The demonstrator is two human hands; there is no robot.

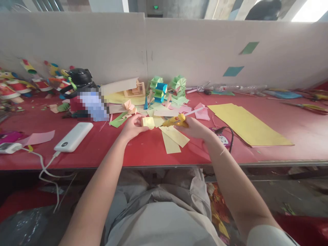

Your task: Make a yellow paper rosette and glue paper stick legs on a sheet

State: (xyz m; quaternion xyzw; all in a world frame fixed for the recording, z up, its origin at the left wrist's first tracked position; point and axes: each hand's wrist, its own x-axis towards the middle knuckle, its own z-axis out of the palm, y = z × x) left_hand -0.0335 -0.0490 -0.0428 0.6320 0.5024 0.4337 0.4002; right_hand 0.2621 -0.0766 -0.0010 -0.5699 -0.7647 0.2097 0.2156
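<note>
My left hand point(131, 127) holds a small folded pale-yellow paper piece point(148, 122) just above the red table point(294, 130). My right hand point(196, 128) grips a yellow glue gun point(176, 121), its nozzle pointing left toward the folded piece and a white glue stick jutting out behind it. Two yellow paper strips point(173, 138) lie on the table under and between the hands. Behind them sits a heap of folded paper shapes in green, blue and peach point(164, 90).
A stack of large yellow sheets point(246, 124) lies to the right. A white power bank point(73, 136) with a cable rests at the left, near a pink sheet point(38, 137). Colourful toy figures point(15, 85) and a black pot point(80, 78) stand at the back left. A white partition closes the table's far side.
</note>
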